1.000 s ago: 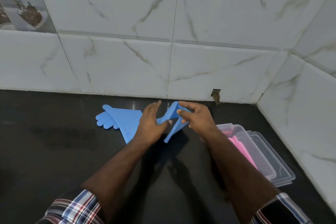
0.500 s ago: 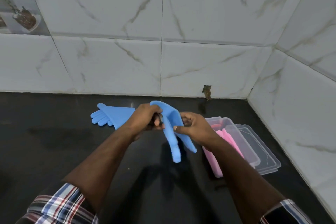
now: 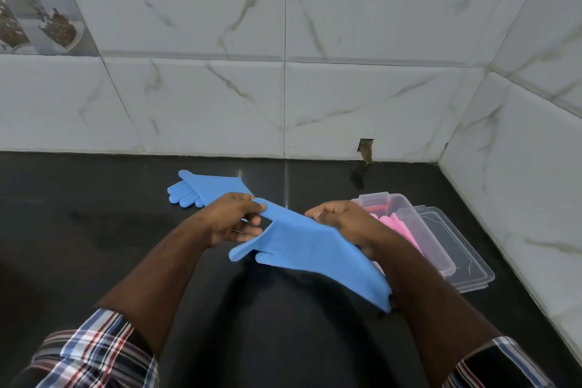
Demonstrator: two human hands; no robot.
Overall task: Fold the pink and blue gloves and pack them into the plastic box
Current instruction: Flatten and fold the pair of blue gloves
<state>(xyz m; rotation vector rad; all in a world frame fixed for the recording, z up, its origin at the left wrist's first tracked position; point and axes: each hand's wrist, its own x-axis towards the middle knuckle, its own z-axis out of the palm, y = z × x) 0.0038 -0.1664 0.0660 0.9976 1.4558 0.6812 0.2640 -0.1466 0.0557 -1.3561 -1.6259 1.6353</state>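
Clearly soft and light, the blue glove (image 3: 310, 253) drooped between both hands above the black counter (image 3: 94, 230), its cuff sagging below the right wrist. The left hand (image 3: 234, 222) pinched one glove finger between thumb and fingertips; the right hand (image 3: 341, 219) curled round the far edge. It looked rubbery and grippy, best held at the edges. A second blue glove (image 3: 204, 190) lay flat beyond the left fingers; the pink gloves (image 3: 398, 225) sat in the plastic box (image 3: 406, 203) just past the right fingers.

Blue glove (image 3: 310, 249) held aloft (pink gloves (image 3: 398, 227) boxed).
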